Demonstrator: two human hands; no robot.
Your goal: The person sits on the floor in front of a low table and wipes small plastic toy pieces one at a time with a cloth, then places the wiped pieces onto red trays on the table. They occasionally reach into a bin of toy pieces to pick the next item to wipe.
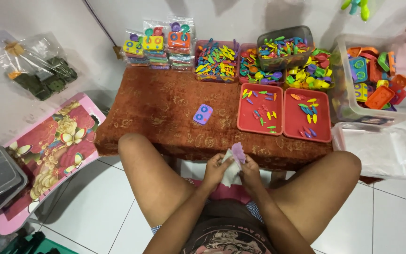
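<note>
Between my knees, my left hand [216,170] and my right hand [250,173] together hold a small clear plastic bag [231,175]. A purple plastic toy piece [238,152] sticks out of the bag's top, near my right fingers. Both hands sit just in front of the near edge of a low table covered in brown patterned cloth [165,117]. On the cloth lies a purple toy tray with blue circles [203,114], apart from my hands.
Two red trays [260,123] [307,127] hold small coloured pieces. Behind them stand boxes of coloured toy utensils [216,61] and packed toy sets [158,44]. A clear bin of toy parts [377,77] and a clear lid [377,150] are at the right.
</note>
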